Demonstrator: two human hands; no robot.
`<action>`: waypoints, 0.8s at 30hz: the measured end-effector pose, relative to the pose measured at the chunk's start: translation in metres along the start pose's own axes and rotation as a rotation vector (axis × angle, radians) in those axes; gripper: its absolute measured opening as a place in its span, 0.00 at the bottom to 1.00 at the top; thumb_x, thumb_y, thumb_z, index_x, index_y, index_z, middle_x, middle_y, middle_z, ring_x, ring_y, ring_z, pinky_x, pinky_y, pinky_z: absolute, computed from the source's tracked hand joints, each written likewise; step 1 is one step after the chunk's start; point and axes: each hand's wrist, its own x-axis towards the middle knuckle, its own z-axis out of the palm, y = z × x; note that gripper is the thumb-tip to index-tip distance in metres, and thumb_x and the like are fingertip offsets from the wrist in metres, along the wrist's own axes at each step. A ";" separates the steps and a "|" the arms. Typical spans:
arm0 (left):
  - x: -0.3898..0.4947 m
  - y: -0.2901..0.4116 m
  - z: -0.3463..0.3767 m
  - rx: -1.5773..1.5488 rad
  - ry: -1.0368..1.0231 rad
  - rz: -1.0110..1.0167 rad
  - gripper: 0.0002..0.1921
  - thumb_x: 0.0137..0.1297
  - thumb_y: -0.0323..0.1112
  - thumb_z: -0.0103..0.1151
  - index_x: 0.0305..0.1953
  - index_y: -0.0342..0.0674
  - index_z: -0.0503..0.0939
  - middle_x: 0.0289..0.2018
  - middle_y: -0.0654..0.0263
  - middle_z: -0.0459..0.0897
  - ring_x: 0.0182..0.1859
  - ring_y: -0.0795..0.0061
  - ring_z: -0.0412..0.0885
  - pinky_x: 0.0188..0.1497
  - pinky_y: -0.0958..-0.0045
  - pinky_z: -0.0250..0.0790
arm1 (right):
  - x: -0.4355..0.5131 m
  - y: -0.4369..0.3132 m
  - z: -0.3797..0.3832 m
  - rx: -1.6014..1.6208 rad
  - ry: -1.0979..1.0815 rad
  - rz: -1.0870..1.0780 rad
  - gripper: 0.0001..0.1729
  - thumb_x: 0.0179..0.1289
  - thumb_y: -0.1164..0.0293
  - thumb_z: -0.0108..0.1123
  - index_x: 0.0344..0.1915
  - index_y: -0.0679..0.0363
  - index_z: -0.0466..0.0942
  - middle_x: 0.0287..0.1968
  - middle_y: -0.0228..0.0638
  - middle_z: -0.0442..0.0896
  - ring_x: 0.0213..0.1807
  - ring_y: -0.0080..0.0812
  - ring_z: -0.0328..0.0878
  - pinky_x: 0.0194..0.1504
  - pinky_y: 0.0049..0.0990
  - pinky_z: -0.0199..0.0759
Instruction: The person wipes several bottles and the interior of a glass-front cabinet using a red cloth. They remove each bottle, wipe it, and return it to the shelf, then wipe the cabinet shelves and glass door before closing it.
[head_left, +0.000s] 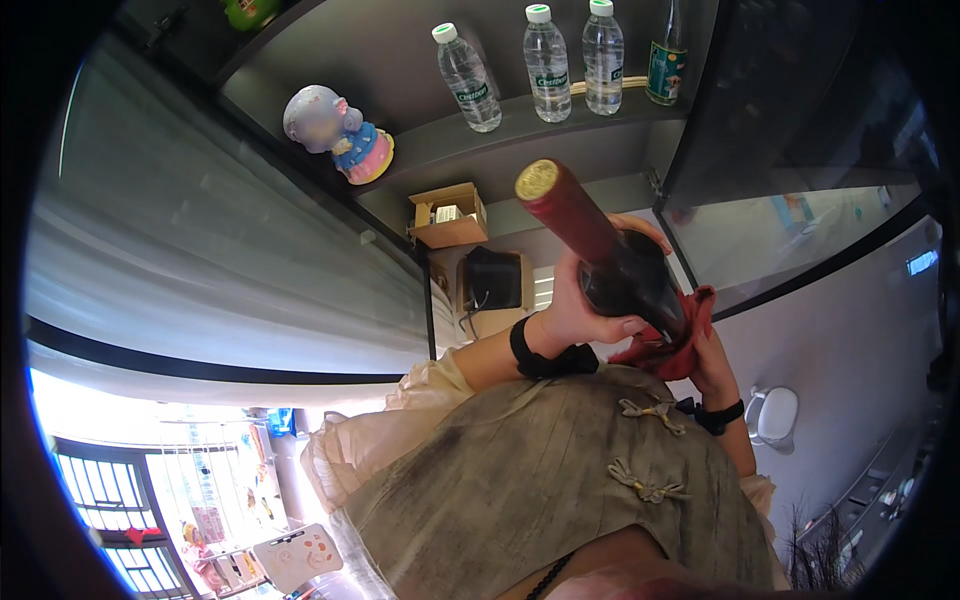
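Observation:
My left hand (566, 315) is wrapped around the dark glass body of a wine bottle (637, 277). The bottle is tilted, its red foil-covered neck and gold top pointing to the upper left. Against the bottle's lower part, my right hand (712, 364) holds a bunched red cloth (679, 352); its fingers are partly hidden by the cloth. Both wrists wear black bands.
Behind the bottle is a dark cabinet shelf (517, 131) with several water bottles (550, 75), a green-labelled glass bottle (666, 71) and an elephant-like figurine (341, 135). Below stand an open cardboard box (450, 232) and another box holding a black item (493, 279). Glass doors (225, 225) flank the shelves.

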 end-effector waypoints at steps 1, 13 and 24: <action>0.000 0.001 0.000 0.002 0.009 0.004 0.42 0.44 0.39 0.76 0.59 0.34 0.63 0.52 0.49 0.74 0.54 0.61 0.75 0.56 0.61 0.69 | 0.001 0.001 0.000 0.000 0.018 -0.033 0.48 0.62 0.48 0.65 0.71 0.65 0.56 0.67 0.37 0.68 0.69 0.34 0.64 0.69 0.34 0.58; 0.014 0.029 -0.046 0.365 0.076 0.050 0.44 0.42 0.38 0.80 0.59 0.42 0.61 0.52 0.45 0.75 0.53 0.58 0.78 0.54 0.61 0.74 | -0.035 0.002 -0.032 -0.016 0.442 -0.120 0.27 0.71 0.62 0.57 0.63 0.65 0.64 0.58 0.41 0.76 0.58 0.37 0.75 0.61 0.37 0.70; 0.107 0.098 -0.189 1.095 0.569 0.171 0.35 0.47 0.35 0.78 0.57 0.35 0.70 0.44 0.67 0.77 0.43 0.79 0.76 0.48 0.76 0.71 | -0.092 0.001 -0.054 0.037 0.751 -0.175 0.23 0.72 0.61 0.57 0.58 0.64 0.68 0.53 0.40 0.79 0.54 0.34 0.78 0.57 0.34 0.74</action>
